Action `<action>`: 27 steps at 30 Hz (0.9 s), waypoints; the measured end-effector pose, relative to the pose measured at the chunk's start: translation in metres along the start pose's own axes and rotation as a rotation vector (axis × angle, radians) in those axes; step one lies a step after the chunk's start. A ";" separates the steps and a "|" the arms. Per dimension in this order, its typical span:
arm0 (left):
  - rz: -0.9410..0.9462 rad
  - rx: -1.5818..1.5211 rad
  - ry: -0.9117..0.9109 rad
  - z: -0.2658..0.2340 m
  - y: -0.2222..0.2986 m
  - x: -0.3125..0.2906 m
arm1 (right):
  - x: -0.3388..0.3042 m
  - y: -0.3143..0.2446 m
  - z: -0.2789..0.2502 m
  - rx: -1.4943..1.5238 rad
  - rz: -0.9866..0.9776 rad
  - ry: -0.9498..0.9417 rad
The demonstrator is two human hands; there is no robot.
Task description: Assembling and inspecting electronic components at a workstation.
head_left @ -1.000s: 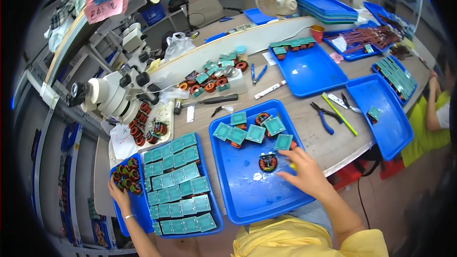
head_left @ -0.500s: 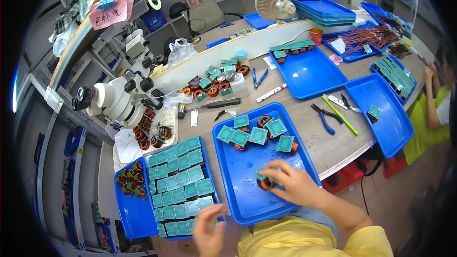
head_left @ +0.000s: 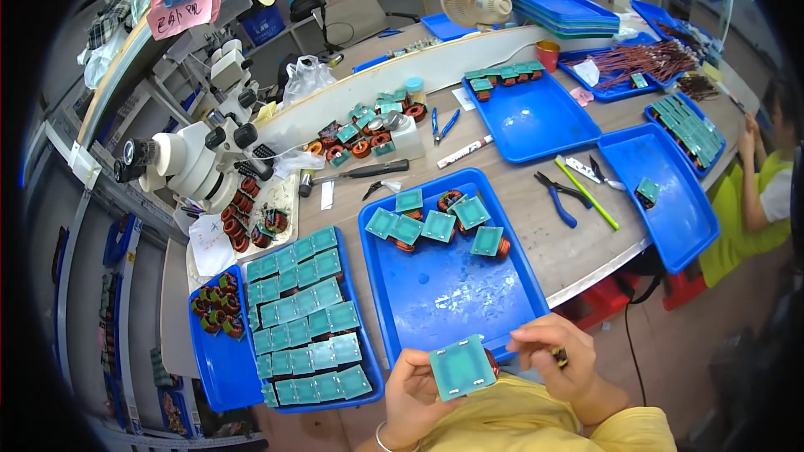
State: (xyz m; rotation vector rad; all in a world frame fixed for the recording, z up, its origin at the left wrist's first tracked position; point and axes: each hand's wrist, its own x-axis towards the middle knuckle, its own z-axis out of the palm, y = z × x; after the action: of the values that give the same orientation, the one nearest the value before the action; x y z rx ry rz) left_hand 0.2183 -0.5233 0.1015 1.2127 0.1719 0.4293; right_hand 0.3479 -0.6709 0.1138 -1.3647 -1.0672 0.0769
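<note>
My left hand [head_left: 412, 395] grips a toroidal coil on a square teal circuit board [head_left: 463, 368] by its edge. The board's flat face is turned up, and a bit of the reddish winding shows at its right side. Just right of it, my right hand [head_left: 563, 358] is closed, with a small dark and yellow piece [head_left: 559, 356] among the fingers; its kind I cannot make out. Beyond both hands lies a blue tray [head_left: 444, 305] with several coil boards [head_left: 439, 225] near its far end. At the left, another blue tray [head_left: 375, 385] holds rows of coil boards [head_left: 301, 305].
A smaller blue tray [head_left: 219, 368] holds bare coils. Pliers [head_left: 559, 201], a green stick [head_left: 589, 192] and a marker [head_left: 465, 151] lie on the table. Further trays [head_left: 536, 125] stand to the right. A microscope [head_left: 188, 159] stands at the left, and a co-worker [head_left: 762, 176] sits at far right.
The coil board has come up out of the middle tray toward me. It was in my right hand; my left hand now grips it, board face up. My right hand has moved nearer me.
</note>
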 end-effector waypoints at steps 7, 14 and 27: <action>0.005 0.101 0.076 0.007 0.005 0.000 | -0.001 -0.001 -0.001 0.236 0.316 -0.010; 0.090 0.053 -0.094 0.000 0.002 0.000 | 0.013 -0.008 0.003 0.241 0.331 -0.209; -0.002 -0.131 -0.142 0.000 0.000 0.002 | 0.013 -0.004 0.007 0.204 0.318 -0.131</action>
State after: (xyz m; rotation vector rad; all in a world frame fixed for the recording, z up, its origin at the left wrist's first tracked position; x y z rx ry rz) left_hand 0.2195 -0.5225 0.1019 1.1092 0.0223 0.3463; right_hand 0.3488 -0.6590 0.1230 -1.3455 -0.9144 0.5025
